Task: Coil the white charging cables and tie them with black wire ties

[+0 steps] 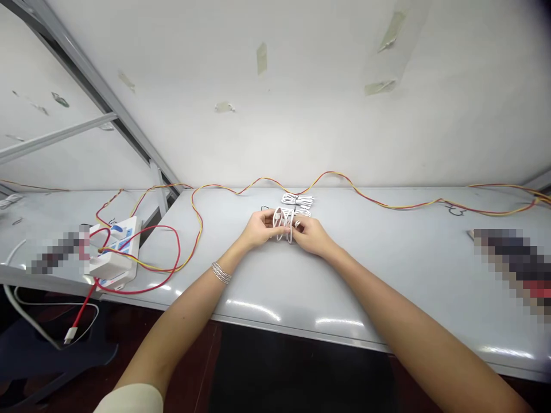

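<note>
Between my two hands is a white cable wound into loose loops, held just above the table. My left hand grips the left side of the loops, thumb and fingers closed on them. On the right side, my right hand pinches the same cable, with a small whitish end showing near the fingertips. Right behind my hands lies a tied bundle of white cable, with more white strands in front of it, partly hidden by the loops. A black twist tie lies beside my left hand.
A white power strip with adapters stands at left, red and yellow wires running from it along the wall. A red cable hangs over the front edge. More black ties and a pixelated item lie at right.
</note>
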`<state>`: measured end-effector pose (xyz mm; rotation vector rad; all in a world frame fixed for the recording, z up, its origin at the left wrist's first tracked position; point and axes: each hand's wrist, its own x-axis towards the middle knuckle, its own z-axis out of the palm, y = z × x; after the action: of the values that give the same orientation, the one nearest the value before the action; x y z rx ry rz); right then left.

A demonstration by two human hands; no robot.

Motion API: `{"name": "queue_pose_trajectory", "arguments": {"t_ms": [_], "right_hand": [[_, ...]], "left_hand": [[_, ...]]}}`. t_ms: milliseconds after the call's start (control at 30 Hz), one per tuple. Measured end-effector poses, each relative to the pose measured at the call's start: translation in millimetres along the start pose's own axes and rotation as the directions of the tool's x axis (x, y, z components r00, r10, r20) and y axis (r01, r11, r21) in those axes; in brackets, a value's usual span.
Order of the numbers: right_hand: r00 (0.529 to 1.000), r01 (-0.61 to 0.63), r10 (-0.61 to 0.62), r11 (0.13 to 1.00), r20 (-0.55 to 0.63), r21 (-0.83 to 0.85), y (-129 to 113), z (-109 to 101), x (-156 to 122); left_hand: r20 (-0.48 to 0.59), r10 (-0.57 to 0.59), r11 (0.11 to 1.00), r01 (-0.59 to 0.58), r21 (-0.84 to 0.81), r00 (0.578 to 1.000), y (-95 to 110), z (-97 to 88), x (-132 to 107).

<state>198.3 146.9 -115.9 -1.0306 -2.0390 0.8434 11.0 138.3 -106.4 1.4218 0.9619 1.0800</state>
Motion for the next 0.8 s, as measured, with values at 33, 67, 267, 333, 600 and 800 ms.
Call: {"name": "queue_pose_trajectory", "arguments": {"t_ms": [33, 67, 267, 333, 600, 800], "right_hand": [[1.000, 0.002, -0.002, 1.000, 0.003, -0.004, -0.3, -0.1, 0.0], [1.000, 0.004, -0.004, 1.000, 0.003, -0.007, -0.5, -0.2, 0.0], [1.000, -0.020, 0.020, 1.000, 0.006, -0.001, -0.5, 1.0, -0.1], [0.998, -0.056, 0.055, 0.998, 0.012, 0.022, -0.7, 1.4, -0.3], [0.995, -0.091, 0.090, 0.996, 0.040, 0.025, -5.2, -0.2, -0.7], [0.996, -0.077, 0.077, 0.997, 0.047, -0.013, -5.3, -0.9, -0.5]], "left_hand": [[0.001, 0.001, 1.000, -0.001, 0.006, 1.000, -0.4, -0.2, -0.3], [0.003, 0.002, 1.000, -0.002, 0.008, 1.000, -0.7, -0.3, -0.5], [-0.013, 0.011, 1.000, -0.011, -0.004, 1.000, 0.0, 0.3, -0.5], [-0.039, 0.027, 1.000, -0.028, -0.008, 0.999, 0.7, 0.3, 0.0], [-0.084, 0.037, 0.999, -0.036, 0.018, 0.996, 2.9, 0.3, 1.1], [-0.054, 0.048, 0.998, -0.045, 0.053, 0.997, 1.8, 0.4, 0.4]]}}
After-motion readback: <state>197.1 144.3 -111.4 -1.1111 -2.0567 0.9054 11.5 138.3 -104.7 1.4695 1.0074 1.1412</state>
